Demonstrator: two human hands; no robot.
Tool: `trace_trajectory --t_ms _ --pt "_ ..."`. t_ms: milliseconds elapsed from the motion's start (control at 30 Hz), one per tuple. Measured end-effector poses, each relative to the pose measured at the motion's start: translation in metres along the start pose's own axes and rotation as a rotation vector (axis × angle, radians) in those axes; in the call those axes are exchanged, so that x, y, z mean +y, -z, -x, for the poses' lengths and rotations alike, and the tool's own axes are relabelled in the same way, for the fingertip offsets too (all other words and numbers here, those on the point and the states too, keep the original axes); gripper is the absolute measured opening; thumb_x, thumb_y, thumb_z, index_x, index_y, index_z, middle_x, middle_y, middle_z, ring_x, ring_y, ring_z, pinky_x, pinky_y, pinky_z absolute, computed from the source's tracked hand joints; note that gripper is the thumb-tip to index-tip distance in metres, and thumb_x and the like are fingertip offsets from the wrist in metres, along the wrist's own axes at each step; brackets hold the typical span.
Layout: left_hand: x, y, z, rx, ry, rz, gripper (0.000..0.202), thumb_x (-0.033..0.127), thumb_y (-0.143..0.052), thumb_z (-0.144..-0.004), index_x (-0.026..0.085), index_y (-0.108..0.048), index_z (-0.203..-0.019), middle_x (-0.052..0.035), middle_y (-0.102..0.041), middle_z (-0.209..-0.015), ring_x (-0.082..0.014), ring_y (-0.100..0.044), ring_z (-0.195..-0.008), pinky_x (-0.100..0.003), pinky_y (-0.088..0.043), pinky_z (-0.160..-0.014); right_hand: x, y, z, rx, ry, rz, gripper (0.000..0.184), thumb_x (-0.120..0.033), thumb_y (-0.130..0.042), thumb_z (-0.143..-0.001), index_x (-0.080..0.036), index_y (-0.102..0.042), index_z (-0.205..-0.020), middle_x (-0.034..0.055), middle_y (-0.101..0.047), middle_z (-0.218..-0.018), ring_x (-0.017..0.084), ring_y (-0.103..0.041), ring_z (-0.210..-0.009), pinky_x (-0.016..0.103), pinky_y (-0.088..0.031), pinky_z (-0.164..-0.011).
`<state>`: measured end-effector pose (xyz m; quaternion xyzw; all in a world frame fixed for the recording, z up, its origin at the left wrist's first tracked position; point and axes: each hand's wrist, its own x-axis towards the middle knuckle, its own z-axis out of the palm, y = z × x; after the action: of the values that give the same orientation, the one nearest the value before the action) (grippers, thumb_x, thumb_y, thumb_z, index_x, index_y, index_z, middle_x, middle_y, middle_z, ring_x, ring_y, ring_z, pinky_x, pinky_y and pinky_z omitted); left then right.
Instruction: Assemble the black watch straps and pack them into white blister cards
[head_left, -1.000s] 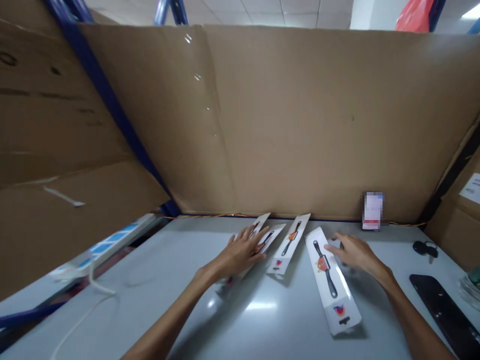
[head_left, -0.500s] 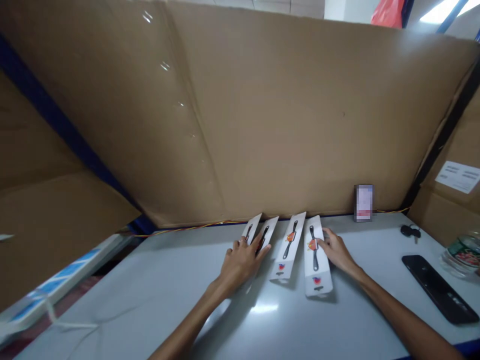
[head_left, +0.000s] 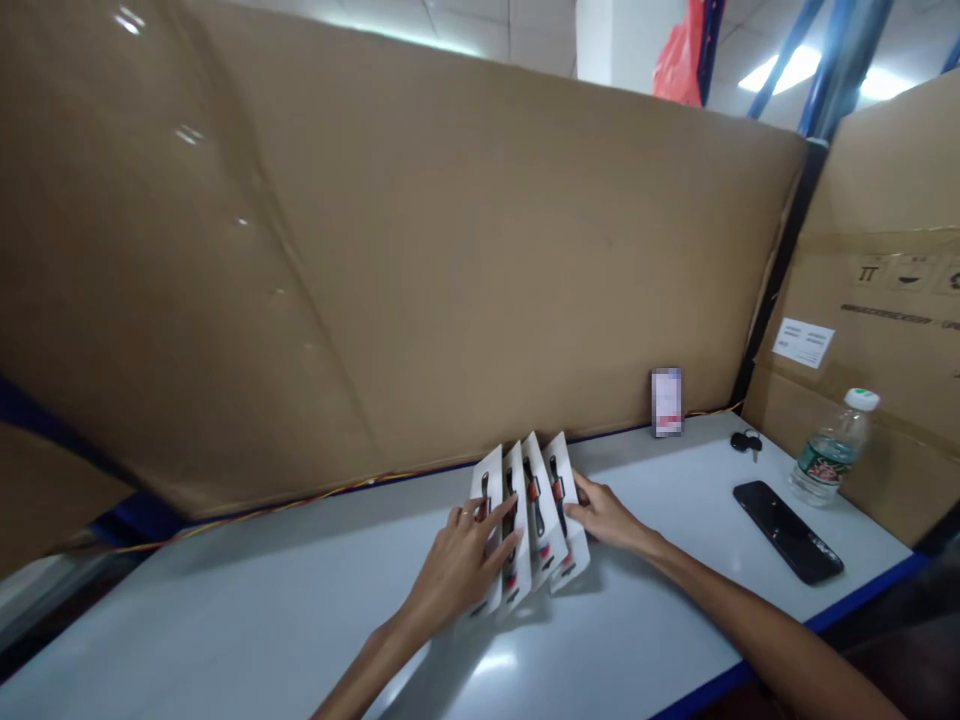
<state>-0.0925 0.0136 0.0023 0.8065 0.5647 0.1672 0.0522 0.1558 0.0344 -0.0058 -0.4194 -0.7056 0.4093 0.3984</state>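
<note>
Several white carded packages stand tilted and close together on the grey table, each bearing a slim dark tool whose kind I cannot make out. My left hand is at the left side of the row, its fingers and thumb reaching across the leftmost package to the second package and pressing on them. My right hand grips the rightmost package by its right edge, thumb on the front and fingers behind. Between them leans a third package, overlapping its neighbours.
A cardboard wall rises behind the grey table. To the right are an upright phone with a blurred screen, keys, a black phone and a water bottle. A thin cable runs along the back edge.
The packages have been drawn closer together, with the gaps between them narrowed and their faces turned more edge-on. My hands have come nearer each other. The view has swung to the right.
</note>
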Motion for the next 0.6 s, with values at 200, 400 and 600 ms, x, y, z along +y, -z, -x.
trace_trajectory --t_ms 200,400,600 --pt "-0.005 0.029 0.001 -0.166 0.096 0.042 0.053 0.035 -0.041 -0.093 0.029 -0.057 -0.143 -0.0109 -0.068 -0.123 -0.0273 -0.066 -0.110 -0.040 -0.050 -0.095 -0.008 0.005 0.008 0.041 -0.036 0.126 0.045 -0.016 -0.055 -0.079 -0.019 -0.063 -0.123 0.0016 -0.075 -0.094 0.021 -0.067 -0.083 0.025 -0.049 -0.071" --pt "-0.053 0.043 0.002 -0.043 0.206 0.266 0.057 0.043 -0.052 -0.081 0.026 -0.061 -0.135 -0.0040 -0.076 -0.092 -0.0234 -0.071 -0.078 -0.030 -0.056 -0.073 -0.010 0.001 0.011 0.094 -0.087 0.134 0.051 -0.013 -0.054 -0.080 -0.021 -0.061 -0.130 0.0008 -0.074 -0.091 0.020 -0.066 -0.079 0.025 -0.049 -0.071" --pt "-0.083 0.035 0.017 -0.023 0.366 0.313 0.067 0.054 -0.049 -0.081 0.024 -0.053 -0.141 -0.0022 -0.073 -0.075 -0.0247 -0.071 -0.070 -0.031 -0.057 -0.066 -0.008 -0.004 0.014 0.134 -0.095 0.187 0.058 -0.017 -0.058 -0.082 -0.023 -0.055 -0.140 -0.0001 -0.073 -0.085 0.019 -0.062 -0.075 0.025 -0.048 -0.071"
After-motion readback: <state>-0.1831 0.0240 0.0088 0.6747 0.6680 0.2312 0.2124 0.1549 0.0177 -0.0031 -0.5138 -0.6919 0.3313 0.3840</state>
